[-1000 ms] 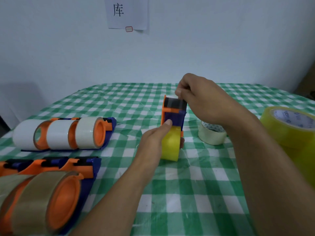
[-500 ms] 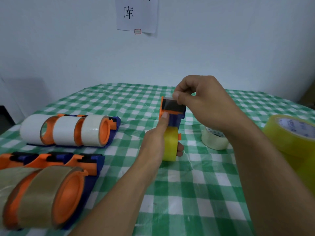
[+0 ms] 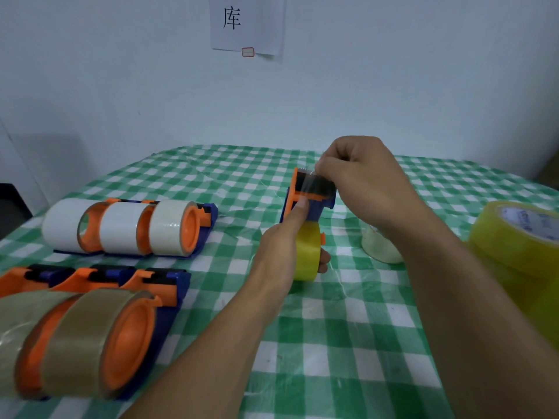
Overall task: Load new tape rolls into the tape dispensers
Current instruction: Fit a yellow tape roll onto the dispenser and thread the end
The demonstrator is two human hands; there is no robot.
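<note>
Dispenser (image 3: 317, 210), yellow roll (image 3: 307, 255) already seated, gripped mid-table by left hand (image 3: 281, 240); right hand (image 3: 363, 182) pinches the tape end (image 3: 314, 185) over the cutter, seemingly the last threading step. Loaded dispensers (image 3: 189, 229) lie at left, spare rolls (image 3: 511, 237) at right

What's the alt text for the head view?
The left hand grips a blue-and-orange dispenser holding a yellow tape roll while the right hand pinches the tape end over its top. Loaded dispensers lie left on the green checked tablecloth; spare rolls sit right.
</note>
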